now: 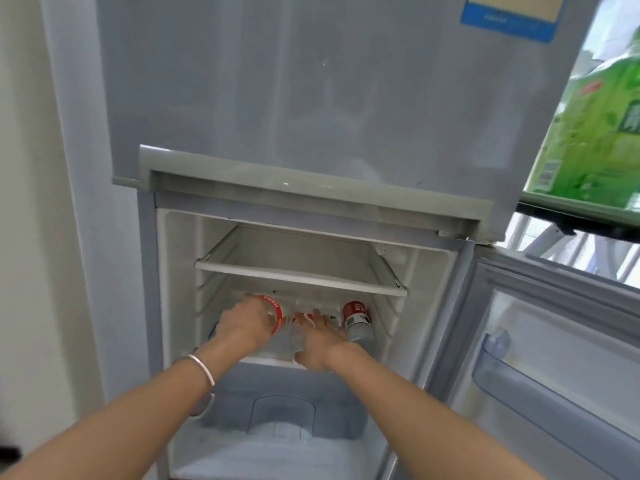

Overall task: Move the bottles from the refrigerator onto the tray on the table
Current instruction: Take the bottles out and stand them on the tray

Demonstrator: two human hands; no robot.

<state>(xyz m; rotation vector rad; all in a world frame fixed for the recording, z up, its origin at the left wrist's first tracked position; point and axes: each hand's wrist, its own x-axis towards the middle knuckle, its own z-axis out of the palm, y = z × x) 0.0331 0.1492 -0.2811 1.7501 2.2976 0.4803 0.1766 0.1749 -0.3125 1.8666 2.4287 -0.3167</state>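
Note:
The lower compartment of a white refrigerator (173, 271) stands open. On its middle shelf stand three clear bottles with red labels. My left hand (244, 325) is wrapped around the left bottle (275, 315). My right hand (320, 341) reaches in over the middle bottle (306, 318), fingers stretched along it; whether they grip it I cannot tell. The right bottle (358, 323) stands alone beside that hand. No tray or table is in view.
An empty glass shelf (301, 271) sits above the bottles. A clear crisper drawer (284, 431) lies below. The open door (554, 358) with its bins hangs at the right. A green-labelled pack (595, 133) rests on a rack beyond the refrigerator.

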